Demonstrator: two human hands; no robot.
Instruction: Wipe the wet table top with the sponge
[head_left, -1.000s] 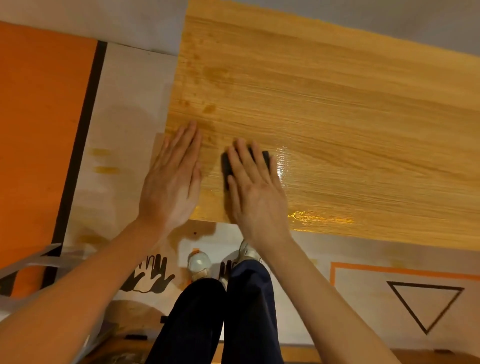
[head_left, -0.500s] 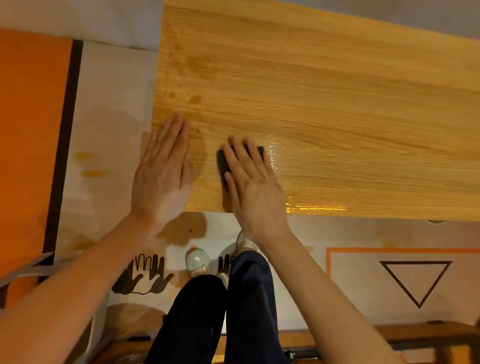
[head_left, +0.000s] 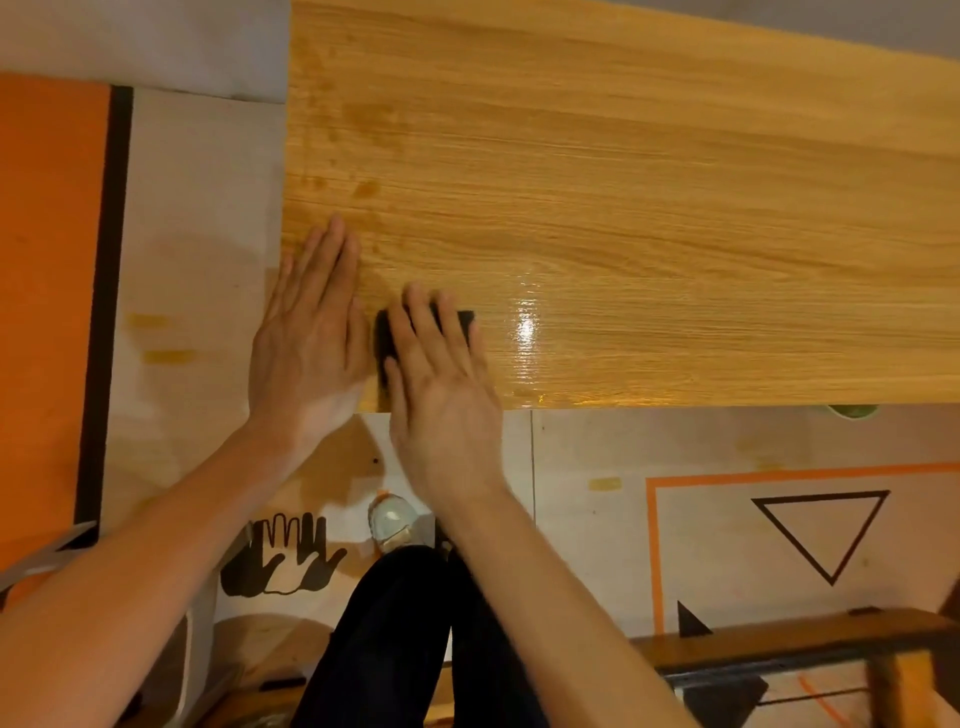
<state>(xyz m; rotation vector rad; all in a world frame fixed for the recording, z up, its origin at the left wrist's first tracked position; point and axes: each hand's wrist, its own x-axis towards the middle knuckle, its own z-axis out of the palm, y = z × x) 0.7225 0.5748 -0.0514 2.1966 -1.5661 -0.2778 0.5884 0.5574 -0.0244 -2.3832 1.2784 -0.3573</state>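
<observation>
Sponge (head_left: 385, 338) is dark, sitting on the wooden table top (head_left: 649, 208) near its front-left corner, mostly covered by the right hand (head_left: 441, 384). Right hand lies flat on it, fingers straight and together, pressing down (no curl around the sponge). Left hand (head_left: 309, 338) is flat on the table just beside the sponge, fingers extended, holding nothing; its outer edge overhangs the table's left edge. Wet sheen (head_left: 524, 332) on the wood just right of the sponge, running along the front edge. Darker damp spots (head_left: 366, 189) farther back on the left. Floor mat below shows a black triangle outline (head_left: 821, 535).
</observation>
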